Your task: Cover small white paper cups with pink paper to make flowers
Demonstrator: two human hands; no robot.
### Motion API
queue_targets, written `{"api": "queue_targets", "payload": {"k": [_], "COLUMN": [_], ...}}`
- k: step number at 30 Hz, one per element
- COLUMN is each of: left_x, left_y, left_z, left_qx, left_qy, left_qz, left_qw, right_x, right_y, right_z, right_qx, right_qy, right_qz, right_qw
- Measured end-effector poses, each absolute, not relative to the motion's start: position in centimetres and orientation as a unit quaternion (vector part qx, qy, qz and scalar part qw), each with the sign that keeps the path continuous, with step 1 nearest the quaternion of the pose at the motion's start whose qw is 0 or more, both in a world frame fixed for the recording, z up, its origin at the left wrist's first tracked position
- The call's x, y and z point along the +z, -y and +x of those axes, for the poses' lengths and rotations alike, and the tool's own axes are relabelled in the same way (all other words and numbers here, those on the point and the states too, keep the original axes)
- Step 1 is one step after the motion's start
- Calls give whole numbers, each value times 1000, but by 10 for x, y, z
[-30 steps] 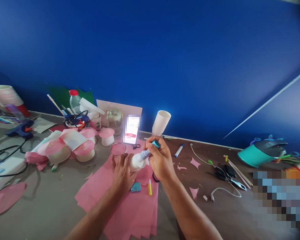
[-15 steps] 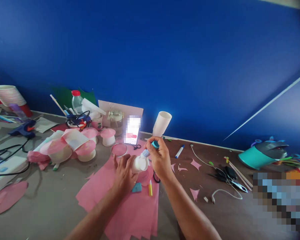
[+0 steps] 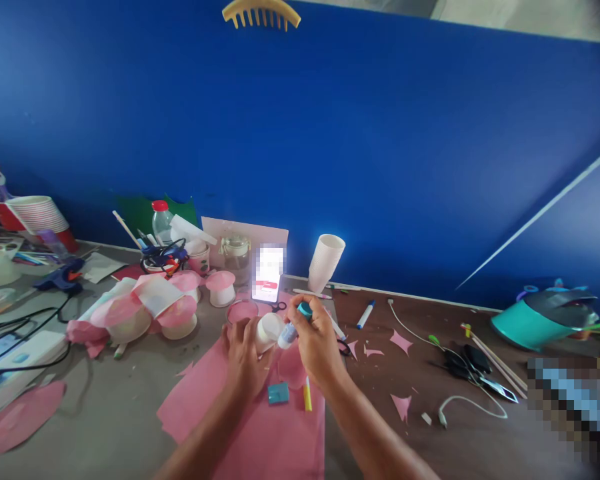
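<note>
1. Left hand (image 3: 243, 357): fingers wrapped around the cup (image 3: 267, 331). The cup is tilted above the pink sheets (image 3: 260, 437), midway across the worktop (image 3: 130, 420).
2. Right hand (image 3: 314, 333): fingers clamped on the glue stick (image 3: 287, 336). Its lower end is directed at the cup.
3. Completed, judging by the layout: pink-topped cups (image 3: 221, 288) stand left of centre, in from the worktop's back edge; others lie heaped beside them.
4. Outstanding, by the same judgement: the held cup shows no pink top, so gluing appears to be under way. A loose disc (image 3: 291, 368) lies on the sheets. Cup stack (image 3: 326, 260): at the back edge. Scraps (image 3: 401, 342): right half.
5. Hidden or unclear:
   - Glue contact — cannot be told; stick and cup overlap in view.
   - Phone (image 3: 266, 288), near the back edge: screen blurred.
   - Worktop: near edge out of frame; near right corner pixelated.
</note>
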State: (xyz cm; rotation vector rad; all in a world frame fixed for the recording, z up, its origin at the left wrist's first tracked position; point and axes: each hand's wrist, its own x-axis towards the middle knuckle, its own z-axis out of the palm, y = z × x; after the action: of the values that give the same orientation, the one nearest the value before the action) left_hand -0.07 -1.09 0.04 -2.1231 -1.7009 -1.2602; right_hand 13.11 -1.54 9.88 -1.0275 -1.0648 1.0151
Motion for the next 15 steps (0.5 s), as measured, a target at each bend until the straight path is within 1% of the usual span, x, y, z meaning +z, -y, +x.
{"api": "queue_targets", "payload": {"k": [3,8,11,15], "left_x": [3,3,2,1], "left_y": [14,18,19,20], "left_z": [0,3,4,4], "left_qx": [-382,-361,-357,-365], "left_qy": [566,547,534,522], "left_qz": [-727,-750,-759,-765], "left_qw": [70,88,104,95], "right_x": [100,103,104,104], "right_y": [24,30,26,13], "right_z": [124,120,123,136], "right_qx": [431,400,387,349], "right_qy": [474,497,492,475], "right_qz": [-449,-458,-450,-461], "right_qw": [622,619,637,663]}}
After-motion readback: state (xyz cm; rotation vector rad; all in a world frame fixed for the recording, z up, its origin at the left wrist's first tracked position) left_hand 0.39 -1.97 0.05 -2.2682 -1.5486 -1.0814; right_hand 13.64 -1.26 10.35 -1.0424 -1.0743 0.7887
